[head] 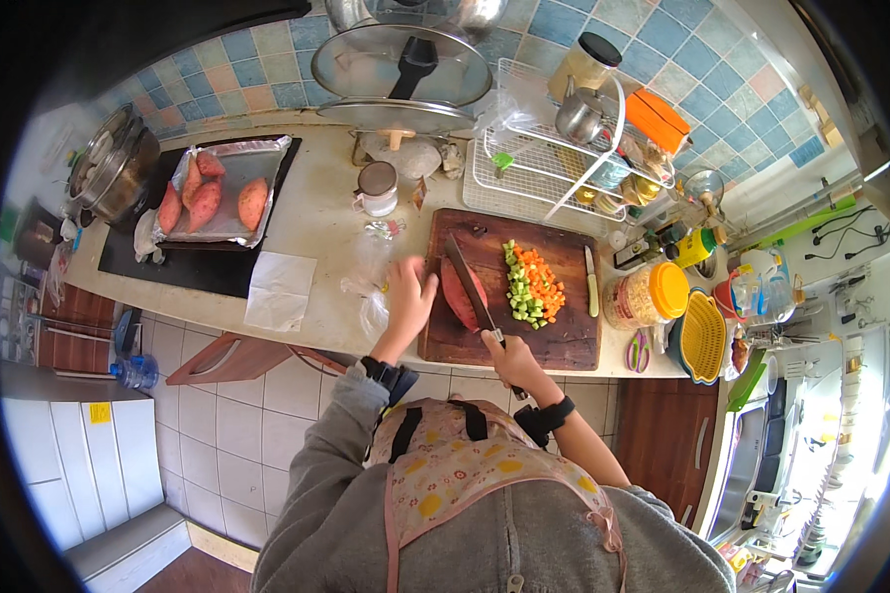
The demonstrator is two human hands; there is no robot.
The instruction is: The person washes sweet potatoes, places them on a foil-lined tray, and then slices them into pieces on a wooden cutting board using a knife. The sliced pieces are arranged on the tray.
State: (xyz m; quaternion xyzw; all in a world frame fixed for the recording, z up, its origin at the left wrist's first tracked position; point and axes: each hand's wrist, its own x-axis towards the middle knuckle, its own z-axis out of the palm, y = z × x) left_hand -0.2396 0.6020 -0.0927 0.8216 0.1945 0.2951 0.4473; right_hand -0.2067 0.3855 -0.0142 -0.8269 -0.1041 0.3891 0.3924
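Observation:
My right hand (515,357) grips the handle of a kitchen knife (469,278). Its dark blade lies across a red-skinned sweet potato (460,295) on the left part of the wooden cutting board (482,352). How deep the edge sits in it, I cannot tell. My left hand (409,296) hovers by the board's left edge, fingers apart and slightly blurred, with nothing in it. Diced green vegetable (521,285) and diced carrot (544,283) lie heaped on the board's right half. A small knife (592,285) with a pale handle rests along the board's right side.
A foil-lined tray (226,230) holds several sweet potatoes at the left. A white paper sheet (280,290) and a plastic bag (371,304) lie between tray and board. Right of the board stand a yellow-lidded jar (641,296), scissors (638,351) and a yellow basket (701,341). Behind is a wire rack (526,185).

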